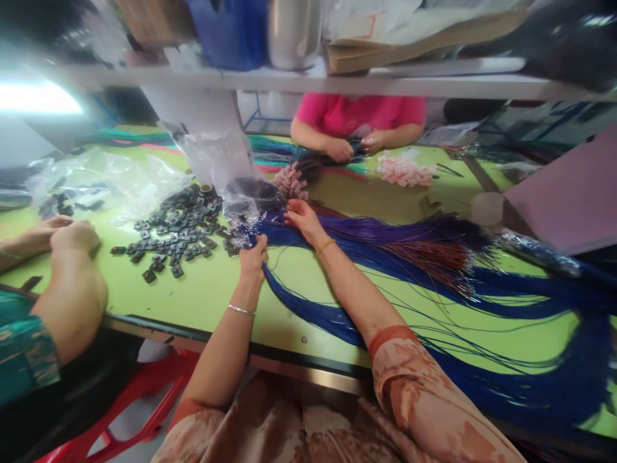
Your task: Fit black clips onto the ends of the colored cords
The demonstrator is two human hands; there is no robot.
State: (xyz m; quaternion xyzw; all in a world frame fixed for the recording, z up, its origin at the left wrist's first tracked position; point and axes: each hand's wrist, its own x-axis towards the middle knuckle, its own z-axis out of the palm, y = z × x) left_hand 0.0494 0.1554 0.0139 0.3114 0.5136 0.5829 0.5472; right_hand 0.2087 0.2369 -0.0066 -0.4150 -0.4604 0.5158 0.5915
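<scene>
A long bundle of dark blue wires [313, 315] runs from my hands across to the right side of the table. My left hand [254, 256] is closed around its near end, where pale wire tips stick out. Just right of it, my right hand [304, 222] has its fingers bent and pressed onto the top of the blue wires; the fingertips' exact hold is small and blurred. Purple wires [400, 230] and brown wires [434, 257] lie beyond my right forearm. Left of my hands spreads a pile of small black parts [180, 225].
Clear plastic bags [116, 183] lie at the back left. A co-worker's hands [72, 235] rest at the left edge. Opposite, a person in a pink top [359, 116] handles wires beside pale pink connectors [405, 170]. A loaded shelf [337, 83] crosses overhead.
</scene>
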